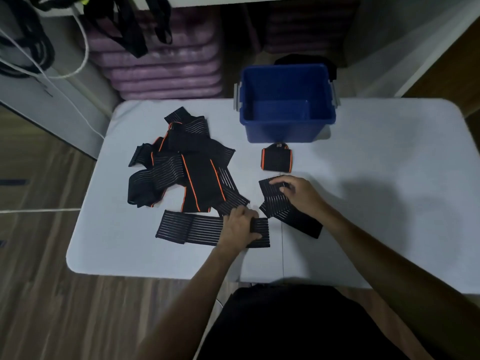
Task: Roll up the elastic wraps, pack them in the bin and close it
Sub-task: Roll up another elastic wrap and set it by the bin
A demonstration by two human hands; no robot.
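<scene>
Black striped elastic wrap (pixel 191 227) lies flat on the white worktop (pixel 389 178); left hand (pixel 240 226) grips its right end, fingers and thumb curled round the fabric. Right hand (pixel 298 194) rests on a 2nd striped wrap (pixel 275 201) just beside it, fingers bent and pressing the cloth; whether it pinches is unclear. 1 rolled wrap (pixel 276 158) sits in front of the open blue bin (pixel 285 102), with a loose pile of wraps (pixel 181 165) to the left.
</scene>
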